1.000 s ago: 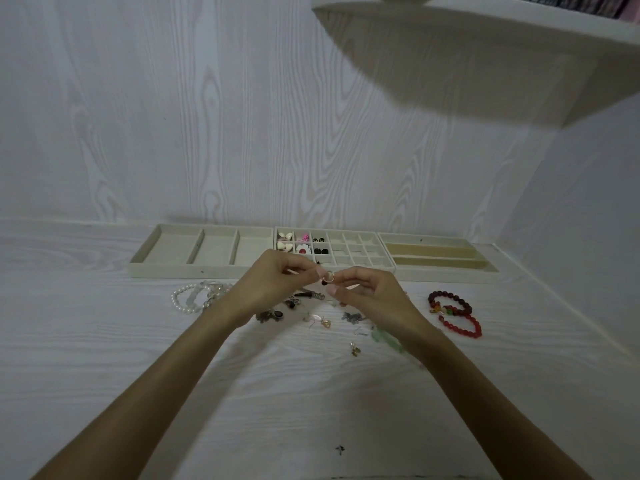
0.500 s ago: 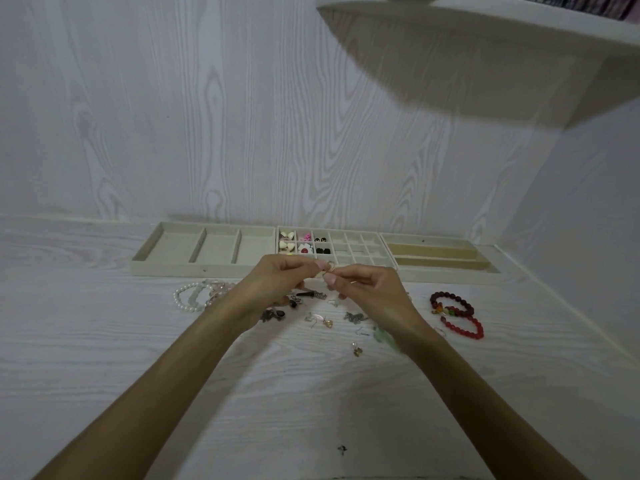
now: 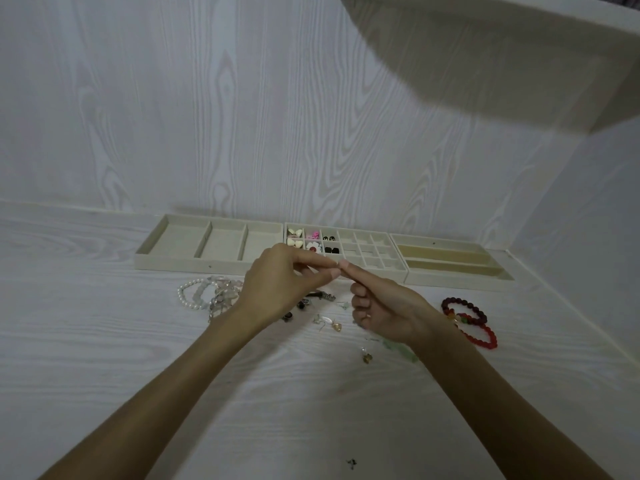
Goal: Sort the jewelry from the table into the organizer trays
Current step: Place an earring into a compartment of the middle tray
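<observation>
My left hand (image 3: 280, 282) and my right hand (image 3: 384, 310) meet fingertip to fingertip just in front of the middle grid tray (image 3: 374, 271). Between the tips they pinch a small ring-shaped earring, almost hidden by the fingers. The grid tray holds cream, pink, flower and black earrings (image 3: 313, 242) in its left cells. A three-compartment tray (image 3: 173, 263) stands to its left and a long-slot tray (image 3: 457, 282) to its right. On the table lie pearl and clear bracelets (image 3: 204, 296), red beaded bracelets (image 3: 467, 320) and several loose earrings (image 3: 329, 320).
The trays line the back wall. A side wall closes the right, and a shelf (image 3: 485, 46) hangs above at the top right. A gold earring (image 3: 366, 356) and a green piece (image 3: 401, 351) lie under my right wrist. A tiny dark speck (image 3: 351, 463) lies near the front.
Both hands have risen slightly toward the grid tray. The small ring, clearly seen at my right fingertips a second ago, is now covered by the closed fingertips.
</observation>
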`<state>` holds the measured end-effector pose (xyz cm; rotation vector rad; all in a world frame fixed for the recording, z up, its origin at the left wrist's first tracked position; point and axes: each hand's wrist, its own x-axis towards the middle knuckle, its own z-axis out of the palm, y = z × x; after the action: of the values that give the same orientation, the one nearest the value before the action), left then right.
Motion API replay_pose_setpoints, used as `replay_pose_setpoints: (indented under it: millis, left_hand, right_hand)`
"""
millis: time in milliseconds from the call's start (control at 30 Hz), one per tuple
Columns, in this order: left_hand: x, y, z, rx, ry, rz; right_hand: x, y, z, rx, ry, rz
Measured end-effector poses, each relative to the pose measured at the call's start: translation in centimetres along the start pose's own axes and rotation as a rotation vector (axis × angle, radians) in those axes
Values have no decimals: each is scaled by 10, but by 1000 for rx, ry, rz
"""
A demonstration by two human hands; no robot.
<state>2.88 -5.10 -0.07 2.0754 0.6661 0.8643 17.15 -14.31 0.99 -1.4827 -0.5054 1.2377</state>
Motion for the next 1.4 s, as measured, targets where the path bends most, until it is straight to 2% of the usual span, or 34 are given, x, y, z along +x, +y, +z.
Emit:
replay_pose_setpoints:
  millis: [167, 300, 367, 500, 633, 733, 933, 1067, 1233, 1400]
  left_hand:
    - [8, -8, 6, -27, 62, 11]
    - [21, -12, 10, -82, 44, 19]
    - [29, -14, 15, -82, 44, 2]
    - [48, -19, 20, -164, 0, -38]
    - [70, -24, 26, -223, -76, -65]
    - [87, -30, 31, -234, -99, -72]
    - [109, -37, 35, -109, -136, -99]
    - [115, -42, 35, 54, -192, -114]
    - [117, -49, 32, -53, -213, -137]
    - [117, -49, 32, -55, -190, -150]
  right_hand:
    - [9, 3, 4, 24, 71, -46]
    - [12, -4, 0, -77, 73, -143]
    - [13, -9, -4, -171, 95, -208]
    - [18, -22, -16, -396, 275, -407]
    - [32, -28, -19, -447, 292, -592]
    - [48, -28, -19, -451, 325, -663]
    - [73, -33, -31, -583, 400, -696]
    - [82, -37, -36, -755, 385, -638]
    - [87, -37, -35, -825, 313, -616]
    - [90, -35, -34, -888, 288, -629]
